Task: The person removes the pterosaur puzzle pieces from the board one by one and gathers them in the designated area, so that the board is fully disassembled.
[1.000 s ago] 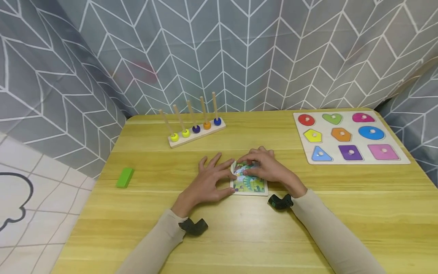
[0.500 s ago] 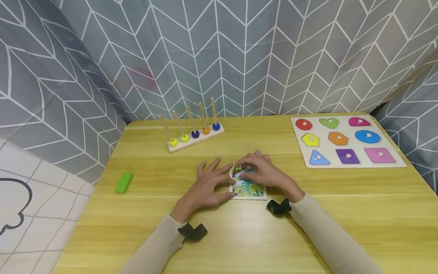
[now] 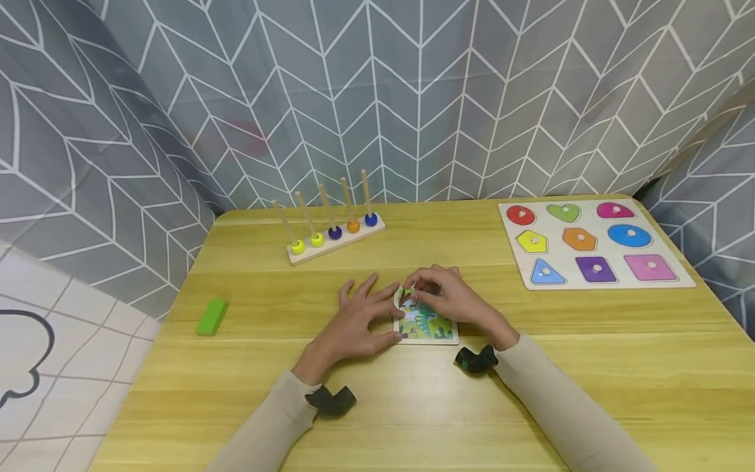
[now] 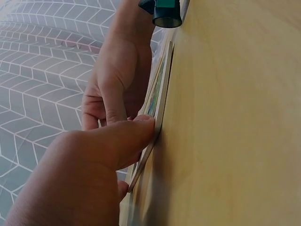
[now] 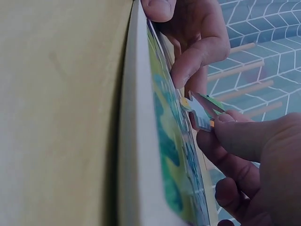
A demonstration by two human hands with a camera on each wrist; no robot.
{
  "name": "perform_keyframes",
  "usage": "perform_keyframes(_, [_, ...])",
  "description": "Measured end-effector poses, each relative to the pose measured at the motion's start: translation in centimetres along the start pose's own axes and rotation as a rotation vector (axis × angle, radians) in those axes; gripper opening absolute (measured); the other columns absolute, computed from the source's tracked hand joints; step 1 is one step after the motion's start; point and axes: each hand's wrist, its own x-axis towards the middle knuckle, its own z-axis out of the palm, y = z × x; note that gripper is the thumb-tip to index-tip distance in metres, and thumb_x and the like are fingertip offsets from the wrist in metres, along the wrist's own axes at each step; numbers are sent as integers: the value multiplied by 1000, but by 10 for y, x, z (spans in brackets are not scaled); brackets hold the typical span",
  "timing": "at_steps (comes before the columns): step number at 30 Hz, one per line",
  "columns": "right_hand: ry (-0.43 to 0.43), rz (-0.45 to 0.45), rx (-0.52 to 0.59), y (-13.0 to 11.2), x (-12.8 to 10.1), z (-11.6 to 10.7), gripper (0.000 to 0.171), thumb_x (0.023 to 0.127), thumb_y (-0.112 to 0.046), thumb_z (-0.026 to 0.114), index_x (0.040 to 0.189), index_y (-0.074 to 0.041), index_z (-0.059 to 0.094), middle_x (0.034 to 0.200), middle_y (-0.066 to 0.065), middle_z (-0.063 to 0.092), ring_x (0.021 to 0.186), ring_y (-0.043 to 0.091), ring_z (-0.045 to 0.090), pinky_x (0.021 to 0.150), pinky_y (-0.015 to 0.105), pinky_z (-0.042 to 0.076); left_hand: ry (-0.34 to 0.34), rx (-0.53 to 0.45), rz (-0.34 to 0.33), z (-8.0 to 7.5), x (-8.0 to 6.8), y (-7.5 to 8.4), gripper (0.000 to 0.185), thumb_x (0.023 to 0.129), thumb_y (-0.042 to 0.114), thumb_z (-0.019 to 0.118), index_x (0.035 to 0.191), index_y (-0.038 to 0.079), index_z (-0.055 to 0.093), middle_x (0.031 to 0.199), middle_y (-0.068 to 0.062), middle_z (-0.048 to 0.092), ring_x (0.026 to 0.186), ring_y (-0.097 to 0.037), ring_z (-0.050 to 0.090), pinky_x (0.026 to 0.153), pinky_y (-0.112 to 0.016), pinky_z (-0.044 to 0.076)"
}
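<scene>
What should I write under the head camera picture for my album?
Two hands work a small jigsaw on a yellow table, right fingers pinching a piece.

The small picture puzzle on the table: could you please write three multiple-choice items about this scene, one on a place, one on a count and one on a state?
1. Where does the green block lie on the table?
A. Near its left edge
B. On the shape board
C. Between the hands

2. How many pegs does the peg rack carry?
A. Three
B. Five
C. Eight

3. What is the right hand doing?
A. Lying flat and empty
B. Pinching a puzzle piece above the picture puzzle
C. Lifting the rack

Answers: 1 A, the block lies far left of the left hand. 2 B, five upright pegs show. 3 B, the right wrist view shows the piece pinched at the fingertips.
</scene>
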Motion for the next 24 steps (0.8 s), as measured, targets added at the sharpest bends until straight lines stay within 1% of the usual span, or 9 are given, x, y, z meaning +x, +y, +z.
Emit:
perform_keyframes(4, [27, 12, 18, 2, 0, 1, 14, 97, -11, 69, 107, -18, 74, 87, -5, 72, 85, 13, 56, 83, 38, 24, -2, 3, -7, 0, 0, 0, 32, 91, 52, 67, 117, 33, 73, 162, 2, 41, 157, -40, 19, 117, -71, 5])
perform_keyframes(7, [49, 27, 47, 5, 0, 0, 15, 97, -9, 67, 109, -15, 74, 90, -1, 72, 85, 13, 59, 86, 34, 37, -1, -2, -7, 0, -1, 0, 33, 91, 52, 67, 117, 33, 73, 162, 2, 41, 157, -40, 18, 117, -71, 5])
perform_keyframes(9, [63, 47, 73, 6, -1, -2, 16, 98, -8, 67, 110, -13, 74, 93, 2, 73, 84, 14, 61, 83, 29, 46, 0, -4, -6, 0, -1, 0, 33, 91, 52, 67, 117, 33, 73, 162, 1, 42, 157, -40, 19, 117, -71, 5])
perform_keyframes(11, [75, 75, 102, 7, -1, -5, 16, 98, -8, 66, 112, -11, 74, 97, 5, 74, 82, 15, 61, 75, 26, 51, 3, -8, -4, 0, -2, 0, 33, 91, 52, 67, 116, 33, 73, 162, 1, 42, 157, -40, 19, 117, -71, 5])
perform_keyframes(13, [87, 110, 138, 8, -1, -8, 17, 99, -8, 65, 113, -11, 74, 102, 7, 75, 80, 17, 61, 73, 24, 51, 3, -7, -3, 0, -2, 0, 33, 91, 52, 66, 116, 33, 73, 162, 1, 42, 157, -40, 19, 117, -71, 5])
perform_keyframes(16, [105, 138, 186, 12, -2, -13, 17, 100, -8, 64, 114, -10, 74, 106, 9, 76, 77, 18, 59, 69, 22, 49, 3, -8, -3, 0, -2, 0, 33, 91, 52, 66, 117, 33, 73, 163, 1, 41, 158, -39, 18, 118, -71, 4])
perform_keyframes(19, [120, 131, 219, 17, -3, -18, 18, 100, -8, 63, 115, -7, 73, 106, 13, 77, 76, 19, 61, 67, 21, 49, 4, -12, -3, 0, -1, 0, 33, 91, 52, 67, 116, 32, 73, 163, 1, 41, 158, -39, 18, 118, -71, 4])
perform_keyframes(24, [146, 96, 230, 26, -5, -23, 19, 100, -6, 62, 116, -4, 73, 103, 17, 76, 76, 18, 63, 68, 21, 49, 1, -10, -7, 0, -1, 0, 33, 91, 52, 67, 117, 33, 72, 163, 2, 41, 158, -38, 18, 118, -70, 4])
